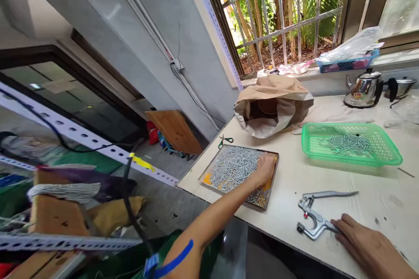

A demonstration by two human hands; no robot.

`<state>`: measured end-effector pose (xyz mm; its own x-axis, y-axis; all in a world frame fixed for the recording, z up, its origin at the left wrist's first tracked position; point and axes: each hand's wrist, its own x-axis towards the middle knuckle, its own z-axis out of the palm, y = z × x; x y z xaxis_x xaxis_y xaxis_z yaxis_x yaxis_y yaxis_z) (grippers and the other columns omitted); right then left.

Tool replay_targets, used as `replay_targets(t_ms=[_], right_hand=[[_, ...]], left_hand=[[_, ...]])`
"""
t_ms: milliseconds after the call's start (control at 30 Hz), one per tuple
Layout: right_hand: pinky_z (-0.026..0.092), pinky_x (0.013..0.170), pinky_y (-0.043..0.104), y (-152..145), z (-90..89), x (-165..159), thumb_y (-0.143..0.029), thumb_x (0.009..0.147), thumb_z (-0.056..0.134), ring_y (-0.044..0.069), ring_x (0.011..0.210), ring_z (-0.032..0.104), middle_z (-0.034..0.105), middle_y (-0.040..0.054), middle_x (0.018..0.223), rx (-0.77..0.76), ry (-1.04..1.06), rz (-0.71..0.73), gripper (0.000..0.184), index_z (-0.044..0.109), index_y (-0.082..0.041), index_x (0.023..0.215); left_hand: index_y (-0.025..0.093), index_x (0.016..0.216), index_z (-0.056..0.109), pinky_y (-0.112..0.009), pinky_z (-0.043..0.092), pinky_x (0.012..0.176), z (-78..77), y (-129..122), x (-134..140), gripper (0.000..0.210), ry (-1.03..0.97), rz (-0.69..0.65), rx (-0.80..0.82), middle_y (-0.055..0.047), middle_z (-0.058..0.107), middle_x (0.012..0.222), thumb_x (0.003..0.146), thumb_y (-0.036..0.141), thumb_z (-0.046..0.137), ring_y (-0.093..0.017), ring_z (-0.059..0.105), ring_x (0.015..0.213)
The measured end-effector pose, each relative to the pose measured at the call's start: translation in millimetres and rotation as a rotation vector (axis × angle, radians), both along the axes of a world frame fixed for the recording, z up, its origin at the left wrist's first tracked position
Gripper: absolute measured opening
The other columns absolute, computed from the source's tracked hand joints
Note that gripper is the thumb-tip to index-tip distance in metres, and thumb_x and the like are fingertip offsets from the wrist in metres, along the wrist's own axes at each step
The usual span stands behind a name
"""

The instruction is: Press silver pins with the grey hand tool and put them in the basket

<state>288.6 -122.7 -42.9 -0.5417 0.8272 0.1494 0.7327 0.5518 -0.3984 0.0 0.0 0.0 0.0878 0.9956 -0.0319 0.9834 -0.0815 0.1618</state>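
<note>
Left hand [266,168]: on pins [234,163], tray's right edge; grasp cannot be told.
Right hand [360,237]: touching pliers' [323,223] handle; grip cannot be told.
Tray [207,178]: table's [284,222] front left corner.

Left hand [266,167] over metal pins [234,163] in tray [207,178], right hand [362,242] at plier-like tool [319,222].

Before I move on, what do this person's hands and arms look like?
The left hand and right hand are bare, with no gloves or watch showing. The left arm has a bare forearm; a blue strip crosses it near the picture's bottom.
</note>
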Motion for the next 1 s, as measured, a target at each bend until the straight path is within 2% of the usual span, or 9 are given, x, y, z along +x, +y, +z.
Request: replay_targets(t_ms=[167, 233, 267, 367, 433, 500, 633, 767, 1000], right_hand=[[0.039, 0.051, 0.025, -0.5, 23.0, -7.5, -0.016, 0.089, 0.034, 0.013, 0.061, 0.057, 0.055, -0.0001, 0.074, 0.017, -0.116, 0.035, 0.023, 0.052, -0.024, 0.076], [0.037, 0.051, 0.025, -2.6, 26.1, -6.6, -0.01, 0.087, 0.034, 0.013, 0.059, 0.055, 0.054, 0.0001, 0.072, 0.099, -0.135, 0.058, 0.024, 0.05, -0.023, 0.075], [0.036, 0.051, 0.025, -4.5, 26.8, -5.6, -0.008, 0.086, 0.033, 0.013, 0.059, 0.053, 0.054, 0.0003, 0.072, 0.146, -0.138, 0.067, 0.025, 0.049, -0.023, 0.075], [0.038, 0.054, 0.026, -11.5, 27.2, -2.7, -0.004, 0.084, 0.033, 0.014, 0.061, 0.053, 0.055, 0.0018, 0.074, 0.238, -0.135, 0.1, 0.026, 0.052, -0.022, 0.081], [0.04, 0.057, 0.026, -15.8, 27.0, -2.0, -0.004, 0.085, 0.033, 0.014, 0.064, 0.055, 0.057, 0.003, 0.077, 0.261, -0.132, 0.111, 0.027, 0.054, -0.022, 0.087], [0.041, 0.059, 0.026, -19.0, 27.1, -2.4, -0.004, 0.085, 0.034, 0.015, 0.066, 0.055, 0.059, 0.0039, 0.078, 0.277, -0.13, 0.116, 0.028, 0.055, -0.021, 0.092], [0.041, 0.059, 0.026, -21.5, 28.8, -4.7, 0.001, 0.081, 0.034, 0.014, 0.065, 0.055, 0.059, 0.0035, 0.079, 0.318, -0.128, 0.133, 0.031, 0.055, -0.021, 0.091], [0.037, 0.054, 0.027, -19.4, 31.3, -6.9, 0.006, 0.076, 0.035, 0.014, 0.06, 0.053, 0.057, 0.0017, 0.075, 0.343, -0.151, 0.13, 0.031, 0.051, -0.02, 0.083], [0.029, 0.049, 0.027, -8.9, 29.0, -8.4, 0.003, 0.076, 0.039, 0.014, 0.056, 0.049, 0.052, -0.0008, 0.072, 0.227, -0.206, 0.133, 0.025, 0.045, -0.022, 0.076]], left_hand=[[0.011, 0.08, 0.068, -0.032, 0.044, 0.083, 17.9, -20.2, -4.0, 0.025, -0.106, 0.013, 0.023, -0.011, 0.067, 0.09, 0.082, 0.008, 0.044, -0.021, 0.057, 0.091], [0.013, 0.086, 0.068, -0.029, 0.046, 0.078, 25.0, -42.6, -0.4, 0.023, -0.252, 0.042, 0.012, -0.007, 0.068, 0.088, 0.084, 0.016, 0.046, -0.017, 0.06, 0.083], [0.014, 0.086, 0.069, -0.027, 0.047, 0.073, 26.4, -56.8, 3.5, 0.021, -0.396, 0.069, -0.025, -0.006, 0.068, 0.085, 0.083, 0.021, 0.049, -0.016, 0.06, 0.077], [0.014, 0.079, 0.069, -0.022, 0.044, 0.056, 19.4, -101.8, 22.7, 0.022, -0.822, 0.162, -0.26, -0.003, 0.066, 0.071, 0.075, 0.032, 0.059, -0.013, 0.057, 0.06], [0.013, 0.077, 0.068, -0.021, 0.04, 0.05, 8.0, -124.6, 37.3, 0.025, -0.966, 0.226, -0.373, -0.002, 0.064, 0.064, 0.069, 0.036, 0.064, -0.011, 0.053, 0.053], [0.012, 0.073, 0.067, -0.02, 0.037, 0.047, -3.6, -136.8, 49.0, 0.028, -1.047, 0.289, -0.41, 0.0, 0.059, 0.056, 0.065, 0.039, 0.066, -0.009, 0.048, 0.048], [0.012, 0.068, 0.063, -0.019, 0.033, 0.044, -13.2, -139.1, 59.4, 0.03, -1.108, 0.365, -0.471, 0.004, 0.052, 0.047, 0.061, 0.041, 0.069, -0.008, 0.044, 0.043], [0.013, 0.068, 0.059, -0.019, 0.039, 0.045, -5.6, -134.6, 62.3, 0.025, -1.078, 0.407, -0.555, 0.004, 0.054, 0.045, 0.063, 0.036, 0.069, -0.009, 0.05, 0.042], [0.012, 0.063, 0.058, -0.019, 0.042, 0.044, 6.6, -121.1, 67.1, 0.012, -0.899, 0.427, -0.776, 0.004, 0.054, 0.04, 0.069, 0.021, 0.065, -0.008, 0.05, 0.037]])
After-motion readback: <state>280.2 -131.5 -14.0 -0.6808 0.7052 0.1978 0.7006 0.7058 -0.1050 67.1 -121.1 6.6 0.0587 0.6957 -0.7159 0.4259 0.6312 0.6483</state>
